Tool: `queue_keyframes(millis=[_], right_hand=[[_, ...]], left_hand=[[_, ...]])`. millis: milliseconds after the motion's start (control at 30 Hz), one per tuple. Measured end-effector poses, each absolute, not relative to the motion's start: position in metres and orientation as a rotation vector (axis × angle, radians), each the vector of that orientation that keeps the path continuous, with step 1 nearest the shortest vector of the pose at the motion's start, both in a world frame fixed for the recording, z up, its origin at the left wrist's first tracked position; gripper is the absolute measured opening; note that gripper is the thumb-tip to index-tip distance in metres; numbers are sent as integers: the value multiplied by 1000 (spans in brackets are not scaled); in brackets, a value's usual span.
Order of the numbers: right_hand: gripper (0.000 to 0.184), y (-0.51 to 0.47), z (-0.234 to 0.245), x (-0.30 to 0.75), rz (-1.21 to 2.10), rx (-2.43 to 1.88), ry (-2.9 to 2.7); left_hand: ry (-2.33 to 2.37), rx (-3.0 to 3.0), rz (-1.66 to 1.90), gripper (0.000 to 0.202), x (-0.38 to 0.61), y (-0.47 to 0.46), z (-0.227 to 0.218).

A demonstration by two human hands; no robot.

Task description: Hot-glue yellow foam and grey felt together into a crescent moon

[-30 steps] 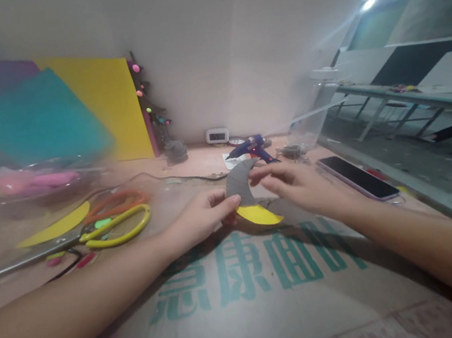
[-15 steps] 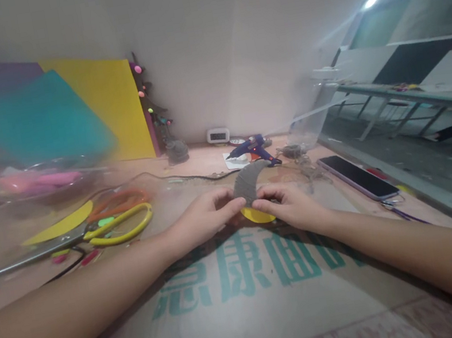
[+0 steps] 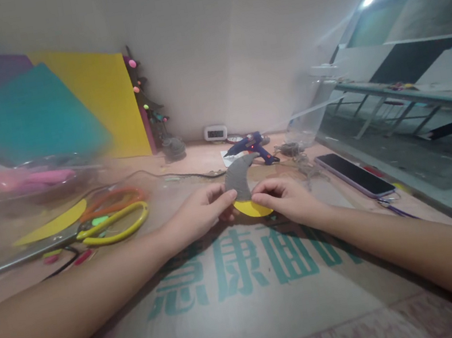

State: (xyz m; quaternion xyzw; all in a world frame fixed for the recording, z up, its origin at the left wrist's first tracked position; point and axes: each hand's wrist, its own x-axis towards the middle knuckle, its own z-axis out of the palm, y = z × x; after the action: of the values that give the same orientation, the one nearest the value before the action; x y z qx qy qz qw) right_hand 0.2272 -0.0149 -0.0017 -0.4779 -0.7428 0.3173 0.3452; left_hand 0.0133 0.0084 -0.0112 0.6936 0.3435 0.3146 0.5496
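Note:
My left hand (image 3: 201, 213) and my right hand (image 3: 286, 198) meet at the middle of the table. Both pinch a crescent-shaped piece (image 3: 240, 181), grey on its upper part and yellow (image 3: 250, 209) at its lower edge. The left fingers grip its left side, the right fingers its right side. The crescent stands up from a cardboard sheet (image 3: 249, 299) printed with large teal characters.
Yellow-handled scissors (image 3: 101, 229), orange-handled scissors (image 3: 115, 199) and a yellow foam cut-off (image 3: 50, 225) lie at left. Coloured foam sheets (image 3: 88, 109) lean on the wall. A blue glue gun (image 3: 250, 146), a small clock (image 3: 215, 133) and a phone (image 3: 353, 174) lie behind and right.
My right hand came in from the right and closed on the crescent beside my left hand. The piece now stands more upright between both hands.

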Motion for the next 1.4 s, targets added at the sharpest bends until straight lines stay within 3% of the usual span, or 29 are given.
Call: queue_keyframes(millis=[667, 800, 1033, 1167, 1400], right_hand=[[32, -14, -2, 228, 922, -1249, -1837], [35, -14, -2, 231, 808, -1214, -1833], [19, -14, -1, 231, 554, -1143, -1959], [19, -17, -1, 230, 391, -1099, -1979], [21, -19, -3, 231, 423, -1101, -1976]], left_hand=[[846, 1533, 707, 27, 13, 2, -4], [811, 1498, 769, 30, 14, 4, -8], [816, 1565, 832, 30, 15, 7, -10], [855, 1621, 857, 30, 14, 6, -9], [958, 1670, 843, 31, 12, 3, -4]])
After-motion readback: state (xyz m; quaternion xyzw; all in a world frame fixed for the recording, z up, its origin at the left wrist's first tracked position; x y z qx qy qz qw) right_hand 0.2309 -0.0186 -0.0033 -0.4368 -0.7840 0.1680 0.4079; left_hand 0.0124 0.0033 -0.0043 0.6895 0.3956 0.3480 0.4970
